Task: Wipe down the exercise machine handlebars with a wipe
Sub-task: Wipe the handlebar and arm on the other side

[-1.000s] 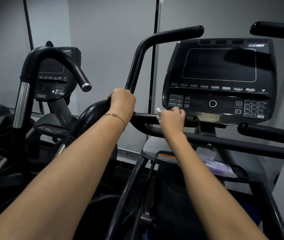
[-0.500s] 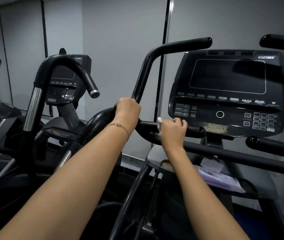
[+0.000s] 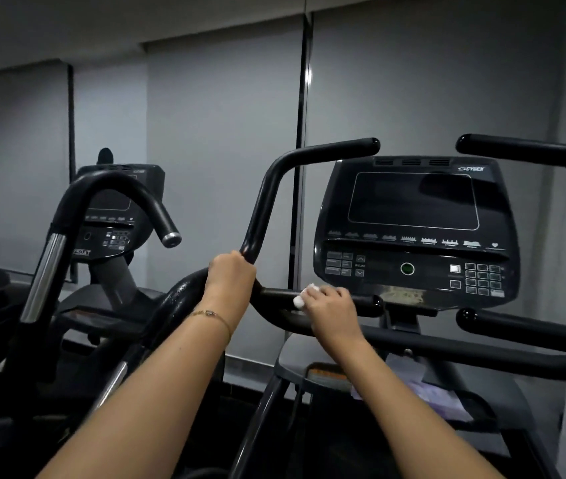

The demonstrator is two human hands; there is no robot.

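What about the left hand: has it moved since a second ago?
No. The left hand still grips the handlebar at the same bend.

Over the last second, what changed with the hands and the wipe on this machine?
The right hand, holding the wipe, edged slightly left along the short bar, toward the left hand. Nothing was taken up or let go. The left hand keeps its grip at the bend of the upright handlebar; otherwise only the camera tilted up.
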